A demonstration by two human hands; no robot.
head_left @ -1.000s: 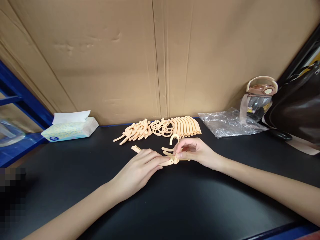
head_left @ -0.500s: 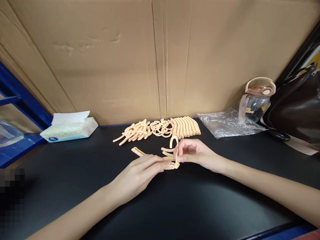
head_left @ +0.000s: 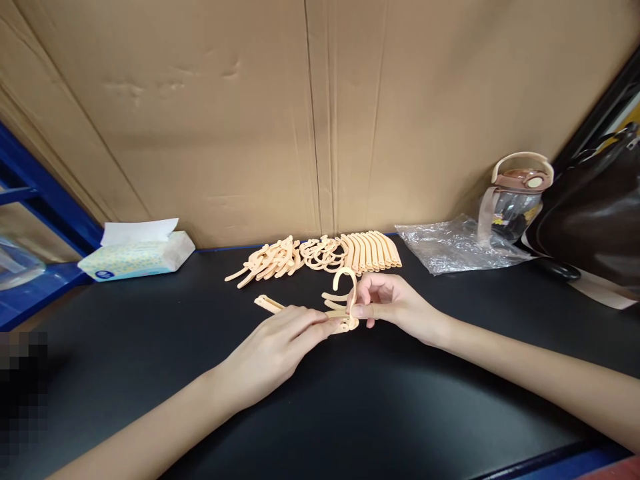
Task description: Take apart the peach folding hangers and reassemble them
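Observation:
A small peach plastic hanger [head_left: 344,293] is in the middle of the black table [head_left: 350,400]. Its hook stands upright and one arm [head_left: 267,305] sticks out to the left along the tabletop. My right hand [head_left: 393,305] pinches the hook's stem between thumb and fingers. My left hand [head_left: 277,347] lies over the hanger's left arm, its fingertips pressing down near the joint. Behind, against the cardboard wall, lie rows of matching peach parts: loose arms [head_left: 265,261], hooks [head_left: 323,253] and a neat row of bars [head_left: 373,251].
A tissue pack [head_left: 136,253] sits at the back left beside blue shelving [head_left: 45,200]. A crumpled clear plastic bag [head_left: 450,247], a water bottle [head_left: 515,197] and a dark brown bag [head_left: 595,213] stand at the back right.
The hook, lying low a second ago, has been swung upright by my right hand. My left hand has stayed on the hanger's arm.

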